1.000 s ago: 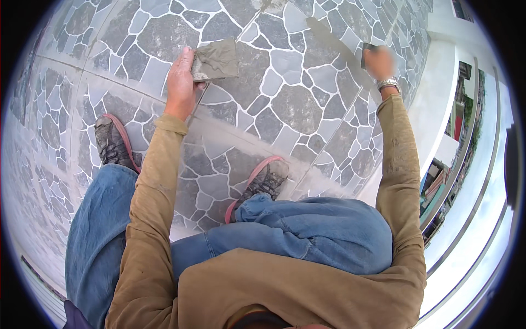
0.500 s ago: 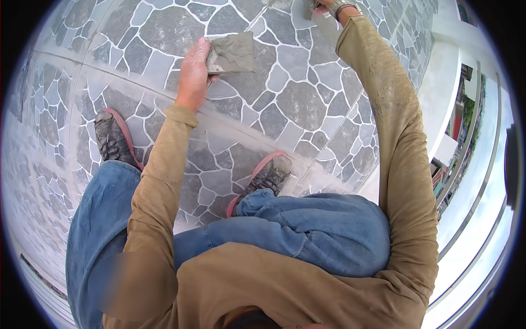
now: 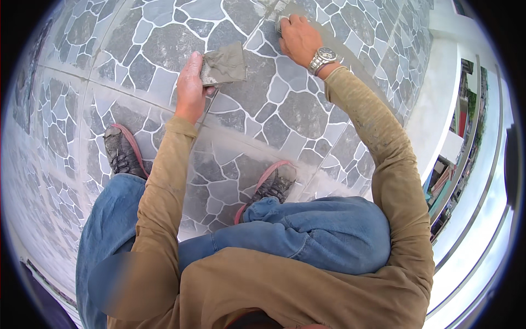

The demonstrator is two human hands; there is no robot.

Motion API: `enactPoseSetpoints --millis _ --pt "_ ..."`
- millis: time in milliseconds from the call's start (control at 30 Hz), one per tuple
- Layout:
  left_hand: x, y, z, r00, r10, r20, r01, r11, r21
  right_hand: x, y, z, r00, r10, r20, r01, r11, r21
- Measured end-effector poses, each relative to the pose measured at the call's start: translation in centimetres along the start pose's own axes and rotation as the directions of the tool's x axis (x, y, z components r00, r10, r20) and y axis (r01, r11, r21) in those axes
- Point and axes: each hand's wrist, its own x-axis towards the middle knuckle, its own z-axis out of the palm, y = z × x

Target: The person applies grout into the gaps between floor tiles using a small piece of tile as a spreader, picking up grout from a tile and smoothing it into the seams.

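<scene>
A flat board [image 3: 209, 77] is held by its near-left edge in the left hand [image 3: 189, 88], the thumb laid along the edge and the other fingers closed underneath; grey paste [image 3: 227, 61] is borne on its top, just right of the thumb. A grey tool [image 3: 278, 23], mostly hidden, is gripped beneath the bent, nearly closed fingers of the right hand [image 3: 301, 39]. Stone-patterned tiles [image 3: 304, 112] are crossed by a smeared grey strip [image 3: 359, 66] to the right of those fingers.
</scene>
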Motion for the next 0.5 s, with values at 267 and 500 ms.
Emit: enactPoseSetpoints --millis 267,500 --pt "1.0 -0.5 1.6 0.999 -0.003 0.049 0.003 1.000 0.003 -3.7 3.8 1.8 0.982 0.188 0.002 -0.188 0.981 0.037" --pt "0.2 -0.4 1.8 0.994 -0.017 0.112 0.013 0.999 0.031 -0.1 4.4 -4.2 0.972 0.213 0.100 -0.233 0.935 0.268"
